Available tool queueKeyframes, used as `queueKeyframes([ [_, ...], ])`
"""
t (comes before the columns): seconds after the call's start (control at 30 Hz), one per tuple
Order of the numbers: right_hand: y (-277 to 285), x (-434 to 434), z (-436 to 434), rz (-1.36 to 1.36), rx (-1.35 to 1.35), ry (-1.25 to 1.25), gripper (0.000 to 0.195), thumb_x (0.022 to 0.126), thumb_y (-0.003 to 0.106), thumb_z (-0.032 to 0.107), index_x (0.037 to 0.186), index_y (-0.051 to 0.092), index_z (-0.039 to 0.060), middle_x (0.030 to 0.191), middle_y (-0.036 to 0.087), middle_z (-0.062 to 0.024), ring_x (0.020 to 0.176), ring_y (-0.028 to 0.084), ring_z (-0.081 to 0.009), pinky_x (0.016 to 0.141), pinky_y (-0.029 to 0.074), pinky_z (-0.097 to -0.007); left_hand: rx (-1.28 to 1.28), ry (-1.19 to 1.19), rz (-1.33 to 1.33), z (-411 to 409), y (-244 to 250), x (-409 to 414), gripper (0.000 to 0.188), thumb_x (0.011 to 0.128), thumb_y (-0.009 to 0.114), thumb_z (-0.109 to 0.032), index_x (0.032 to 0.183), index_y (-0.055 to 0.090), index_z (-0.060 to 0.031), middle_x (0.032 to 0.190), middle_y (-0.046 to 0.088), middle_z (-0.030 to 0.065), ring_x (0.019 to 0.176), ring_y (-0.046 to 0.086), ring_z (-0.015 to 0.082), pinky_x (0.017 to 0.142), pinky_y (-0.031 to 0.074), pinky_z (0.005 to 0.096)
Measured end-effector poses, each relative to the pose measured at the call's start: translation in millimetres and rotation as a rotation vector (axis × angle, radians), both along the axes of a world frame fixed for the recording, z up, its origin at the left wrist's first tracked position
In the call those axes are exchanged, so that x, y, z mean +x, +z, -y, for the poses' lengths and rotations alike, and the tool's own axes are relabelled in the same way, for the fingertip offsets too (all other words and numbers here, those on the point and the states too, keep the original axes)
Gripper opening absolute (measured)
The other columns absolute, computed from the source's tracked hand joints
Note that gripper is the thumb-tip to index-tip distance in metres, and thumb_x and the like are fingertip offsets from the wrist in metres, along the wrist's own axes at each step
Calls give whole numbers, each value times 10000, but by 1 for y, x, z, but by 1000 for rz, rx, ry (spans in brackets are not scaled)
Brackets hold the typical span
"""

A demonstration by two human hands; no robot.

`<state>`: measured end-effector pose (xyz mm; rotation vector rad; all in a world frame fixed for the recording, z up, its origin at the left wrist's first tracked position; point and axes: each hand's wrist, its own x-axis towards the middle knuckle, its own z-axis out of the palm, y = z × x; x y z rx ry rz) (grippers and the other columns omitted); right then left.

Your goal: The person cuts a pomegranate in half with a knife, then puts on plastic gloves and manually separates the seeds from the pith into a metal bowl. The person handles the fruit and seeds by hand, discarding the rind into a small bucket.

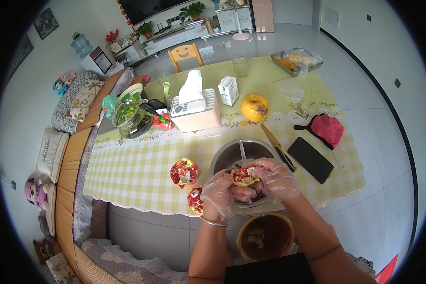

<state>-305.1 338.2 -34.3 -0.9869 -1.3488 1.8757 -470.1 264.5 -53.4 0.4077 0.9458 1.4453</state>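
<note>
Between my two gloved hands is a piece of pomegranate (245, 176) with red seeds and a yellowish rind, held above a stainless steel bowl (223, 155). My left hand (220, 191), in a clear plastic glove, grips its left side. The right side is held by my right hand (275, 179), gloved the same way. A spoon handle (242, 151) leans inside the bowl. To the left lie a cut pomegranate portion (184, 173) and a second one (195, 200), partly hidden by my left hand. A knife (275, 143) with a black handle rests right of the bowl.
Below the table edge stands a bin (246, 254) with scraps inside. A black phone (310, 159) and a red pouch (326, 130) lie at the right. Farther back are a whole yellow fruit (254, 107), a small carton (228, 91), a tissue box (195, 119) and a glass plant bowl (136, 129).
</note>
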Motion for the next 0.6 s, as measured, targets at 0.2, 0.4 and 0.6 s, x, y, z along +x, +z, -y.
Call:
queueKeyframes([
  [0.2,-11,2,-3,-25,276,-2,182,916,580,66,1041,676,-24,808,612,-12,580,503,-51,531,436,-214,24,-18,21,0,10,1,276,921,577,-166,1089,565,52,841,682,186,610,691,270,498,546,294],
  [0.4,-4,4,-2,-7,253,-23,218,905,521,50,1038,687,1,776,589,5,591,501,-44,526,431,-194,3,36,-63,2,14,6,259,892,652,-160,1021,637,64,844,683,146,571,623,193,506,488,283],
  [0.6,2,9,-7,-36,12,18,185,905,563,62,1035,678,-2,786,598,-9,598,500,-49,535,432,-203,14,66,-34,4,14,5,292,887,645,-145,1040,626,102,901,683,167,629,609,208,559,481,314],
])
